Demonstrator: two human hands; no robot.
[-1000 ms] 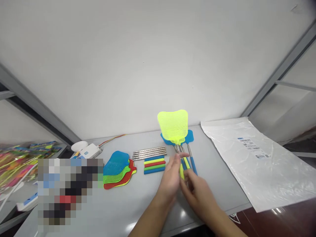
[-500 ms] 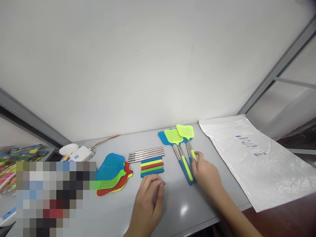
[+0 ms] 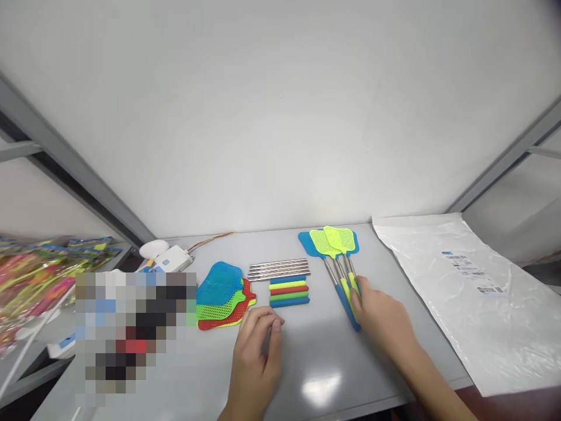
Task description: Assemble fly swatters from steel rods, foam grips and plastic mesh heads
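On the grey table, my right hand (image 3: 382, 313) is closed around the yellow handle of a fly swatter (image 3: 340, 240). Its perforated head overlaps another yellow fly swatter (image 3: 321, 243). Blue fly swatters (image 3: 309, 243) lie with them, metal shafts pointing toward me. My fingers hide part of the handles. Loosely curled, my left hand (image 3: 258, 356) rests on the table with nothing visible in it. Just beyond its fingertips are loose swatter heads (image 3: 221, 285) in blue, green, red and yellow. Several coloured handles (image 3: 289, 290) lie in a row, behind them several metal rods (image 3: 279, 269).
A white plastic mailing bag (image 3: 464, 304) with a printed label covers the table's right side. White devices (image 3: 173, 258) with thin wires sit at the back left. Packaged colourful goods (image 3: 44, 269) lie on a shelf at far left. A wall (image 3: 280, 117) closes off the back.
The view has turned left, so things appear further right. The yellow swatter in my right hand has shifted left over its neighbour, showing more of a blue head. My left hand stays curled.
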